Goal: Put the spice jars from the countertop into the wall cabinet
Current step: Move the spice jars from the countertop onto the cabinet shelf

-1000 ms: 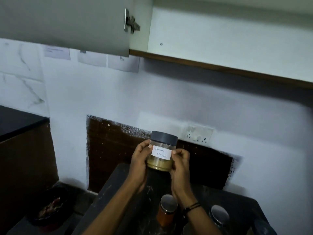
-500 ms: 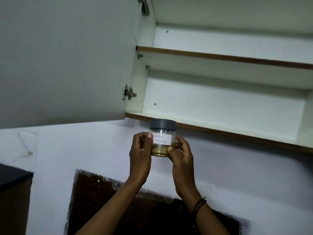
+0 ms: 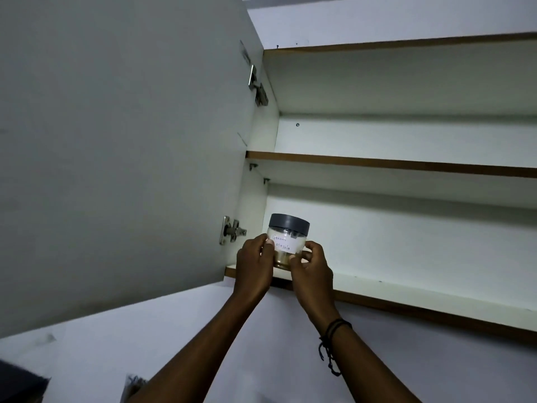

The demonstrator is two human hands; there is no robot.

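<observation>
A clear spice jar (image 3: 286,241) with a grey lid and a white handwritten label holds yellowish powder. Both hands hold it upright at the left end of the wall cabinet's bottom shelf (image 3: 406,289). My left hand (image 3: 254,264) grips its left side and my right hand (image 3: 312,267) grips its right side and front. The jar's base is hidden behind my fingers, so I cannot tell whether it rests on the shelf. The countertop and the other jars are out of view.
The grey cabinet door (image 3: 122,141) stands open on the left, close beside my left hand, with hinges (image 3: 231,232) on its edge. A middle shelf (image 3: 392,164) lies above the jar. White wall runs below the cabinet.
Both hands have lifted the jar from above the countertop up to the cabinet's bottom shelf level. The view has tilted upward, so the counter and other jars have dropped out of sight.
</observation>
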